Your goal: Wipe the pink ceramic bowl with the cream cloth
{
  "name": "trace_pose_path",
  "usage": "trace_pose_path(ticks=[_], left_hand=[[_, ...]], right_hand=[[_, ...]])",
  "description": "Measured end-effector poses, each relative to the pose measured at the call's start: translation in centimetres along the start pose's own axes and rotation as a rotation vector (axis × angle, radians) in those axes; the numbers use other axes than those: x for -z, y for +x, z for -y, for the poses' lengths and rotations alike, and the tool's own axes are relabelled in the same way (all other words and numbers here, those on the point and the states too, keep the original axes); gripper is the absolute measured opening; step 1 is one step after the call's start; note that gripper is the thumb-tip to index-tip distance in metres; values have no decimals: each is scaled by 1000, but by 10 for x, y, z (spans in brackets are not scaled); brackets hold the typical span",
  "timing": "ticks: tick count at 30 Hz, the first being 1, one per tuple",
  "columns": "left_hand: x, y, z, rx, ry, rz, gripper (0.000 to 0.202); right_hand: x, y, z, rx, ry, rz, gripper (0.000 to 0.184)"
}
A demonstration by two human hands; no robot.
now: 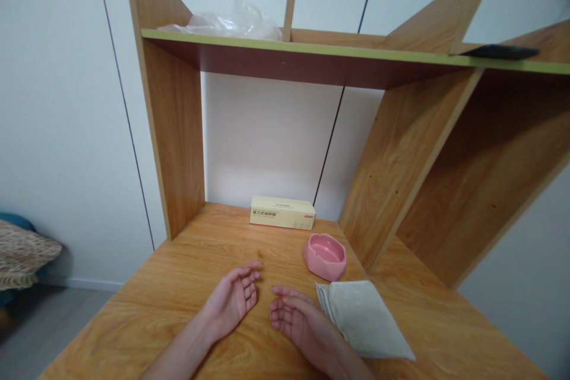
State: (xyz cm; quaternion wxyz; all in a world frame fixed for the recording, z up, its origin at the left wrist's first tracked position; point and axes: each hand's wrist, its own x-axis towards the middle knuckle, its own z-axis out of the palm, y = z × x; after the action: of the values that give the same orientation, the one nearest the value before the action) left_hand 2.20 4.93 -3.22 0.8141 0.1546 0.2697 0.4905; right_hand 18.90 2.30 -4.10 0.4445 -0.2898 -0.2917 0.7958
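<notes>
My left hand (234, 297) rests on the wooden desk (169, 285), fingers loosely apart and holding nothing. My right hand (296, 320) lies beside it, fingers slightly curled and apart, also holding nothing. Just right of my right hand is a folded grey cloth (367, 317), close to it but apart. Beyond the cloth stands a pink ceramic dish (325, 255). A long cream box (282, 212) with printed text lies at the back of the desk against the wall.
A wooden hutch stands on the desk, with an upright panel (176, 130) at left and a slanted panel (401, 166) at right. Its upper shelf (312, 50) carries crumpled clear plastic (231, 22) and a dark flat object (499, 51). A patterned cushion (22, 252) sits far left.
</notes>
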Motion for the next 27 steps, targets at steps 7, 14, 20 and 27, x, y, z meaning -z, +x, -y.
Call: trace_pose_path(ticks=[7,14,20,27], left_hand=[[-2,-1,2,10,5,-26,19],[-6,-3,2,13,22,-46,19],[-8,-4,1,13,26,-54,20],[-9,-6,2,8,31,-64,22]], right_hand=[[-1,0,-1,-4,8,-44,19],[-2,0,0,-4,3,-46,18],[1,0,-2,11,-22,-39,18],[2,2,-3,24,-33,-27,18]])
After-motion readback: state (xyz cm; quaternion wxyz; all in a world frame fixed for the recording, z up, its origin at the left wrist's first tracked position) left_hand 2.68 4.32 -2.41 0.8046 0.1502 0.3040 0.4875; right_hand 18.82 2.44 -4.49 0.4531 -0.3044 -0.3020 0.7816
